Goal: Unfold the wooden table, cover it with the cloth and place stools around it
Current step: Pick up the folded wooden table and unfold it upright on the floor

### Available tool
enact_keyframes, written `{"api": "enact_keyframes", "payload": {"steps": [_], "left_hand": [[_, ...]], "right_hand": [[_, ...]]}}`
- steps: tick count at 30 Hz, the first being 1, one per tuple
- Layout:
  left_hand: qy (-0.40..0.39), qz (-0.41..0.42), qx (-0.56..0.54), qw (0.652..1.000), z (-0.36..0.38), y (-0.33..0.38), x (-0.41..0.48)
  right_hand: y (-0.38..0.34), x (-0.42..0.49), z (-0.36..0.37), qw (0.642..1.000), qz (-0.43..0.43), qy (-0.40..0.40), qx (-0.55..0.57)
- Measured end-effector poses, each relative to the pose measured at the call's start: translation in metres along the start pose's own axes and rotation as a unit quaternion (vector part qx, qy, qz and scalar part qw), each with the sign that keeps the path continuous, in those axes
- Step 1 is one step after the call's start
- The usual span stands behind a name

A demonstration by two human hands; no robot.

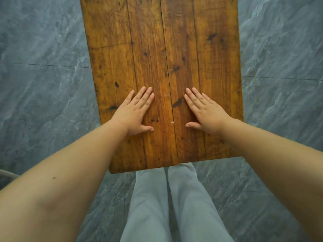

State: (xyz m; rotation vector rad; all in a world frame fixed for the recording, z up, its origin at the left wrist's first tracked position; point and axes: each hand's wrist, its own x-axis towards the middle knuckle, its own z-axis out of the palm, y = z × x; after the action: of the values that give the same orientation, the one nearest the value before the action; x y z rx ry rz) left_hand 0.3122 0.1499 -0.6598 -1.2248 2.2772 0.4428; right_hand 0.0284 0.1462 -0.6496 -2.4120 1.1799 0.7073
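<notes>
Table (157,41) flat, just ahead of legs (166,198). L hand (134,116) + R hand (206,116) palms down either side of seam (168,75), fingers (146,95) straight, gripping nothing. Imo press both halves evenly, check lock b4 cloth.

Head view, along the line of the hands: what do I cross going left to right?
Left to right: grey floor, wooden table left planks, left hand, centre seam, right hand, right planks, grey floor again.

Table (174,49): knotty varnished wood, slight sheen. Floor (35,84): grey marbled tile.
</notes>
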Motion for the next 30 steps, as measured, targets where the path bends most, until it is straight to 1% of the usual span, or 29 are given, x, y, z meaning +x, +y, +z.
{"api": "enact_keyframes", "payload": {"steps": [2,5,10,11,13,15,17,19,20,21,23,27,30], "left_hand": [[-0.01,0.008,-0.002,1.0,0.005,0.0,0.001],[-0.01,0.012,-0.009,1.0,0.004,0.001,0.003],[-0.009,-0.004,-0.03,0.999,0.003,0.003,0.001],[-0.005,-0.018,-0.047,0.999,0.004,0.004,-0.001],[0.011,-0.084,-0.098,0.992,0.005,0.008,-0.009],[0.023,-0.185,-0.163,0.969,0.009,0.012,-0.019],[0.023,-0.286,-0.225,0.931,0.014,0.017,-0.029],[0.007,-0.36,-0.284,0.888,0.019,0.021,-0.035],[-0.002,-0.383,-0.307,0.871,0.02,0.023,-0.036],[-0.01,-0.397,-0.322,0.86,0.021,0.024,-0.036],[-0.022,-0.401,-0.334,0.853,0.021,0.023,-0.035],[-0.029,-0.388,-0.33,0.86,0.018,0.019,-0.032],[-0.027,-0.38,-0.325,0.866,0.019,0.02,-0.035]], "right_hand": [[0.0,0.001,0.005,1.0,-0.003,-0.005,-0.002],[-0.006,0.002,0.008,1.0,0.006,0.009,0.002],[-0.005,0.002,0.003,1.0,0.013,0.013,0.018],[-0.004,0.0,0.002,0.999,0.025,0.017,0.028],[0.0,-0.005,-0.001,0.993,0.096,0.036,0.066],[0.007,-0.011,-0.001,0.966,0.212,0.06,0.137],[0.016,-0.018,0.003,0.918,0.318,0.07,0.224],[0.022,-0.023,0.008,0.874,0.386,0.064,0.288],[0.023,-0.025,0.011,0.859,0.405,0.058,0.307],[0.024,-0.026,0.014,0.851,0.415,0.054,0.317],[0.023,-0.027,0.018,0.85,0.419,0.06,0.314],[0.024,-0.026,0.019,0.852,0.426,0.065,0.296],[0.022,-0.028,0.022,0.843,0.437,0.07,0.305]]}}
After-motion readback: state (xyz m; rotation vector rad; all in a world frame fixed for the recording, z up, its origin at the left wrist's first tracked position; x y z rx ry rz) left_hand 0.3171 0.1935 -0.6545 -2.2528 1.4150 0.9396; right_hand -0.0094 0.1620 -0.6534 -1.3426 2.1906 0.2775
